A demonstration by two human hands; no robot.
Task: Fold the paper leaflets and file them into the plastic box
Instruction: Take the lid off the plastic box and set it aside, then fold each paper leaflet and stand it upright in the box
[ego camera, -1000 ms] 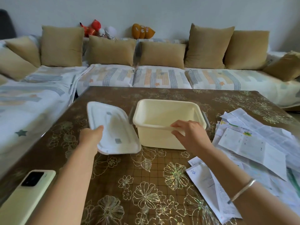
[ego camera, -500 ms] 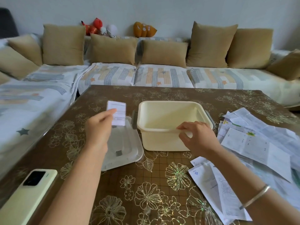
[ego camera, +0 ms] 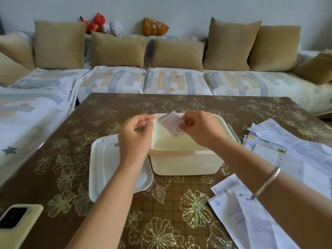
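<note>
A cream plastic box (ego camera: pixel 185 164) stands open in the middle of the table, its white lid (ego camera: pixel 104 164) lying flat to its left. Above the box's open top, my right hand (ego camera: pixel 199 128) pinches a small folded paper slip (ego camera: pixel 171 124), which is tilted. My left hand (ego camera: pixel 136 133) hovers just left of the slip over the box's left rim, fingers curled, and holds nothing that I can see. Loose unfolded leaflets (ego camera: pixel 280 159) lie spread over the table's right side, and two more leaflets (ego camera: pixel 239 209) lie under my right forearm.
A pale green phone (ego camera: pixel 16 223) lies at the table's near left corner. The brown flowered table (ego camera: pixel 75 159) is ringed by a sofa with tan cushions (ego camera: pixel 177 53) at the back and left. Plush toys (ego camera: pixel 97 23) sit on the sofa's back ledge.
The lid went from my left hand to the table. The paper slip passed from my left hand to my right, which left the box rim and rose above the box.
</note>
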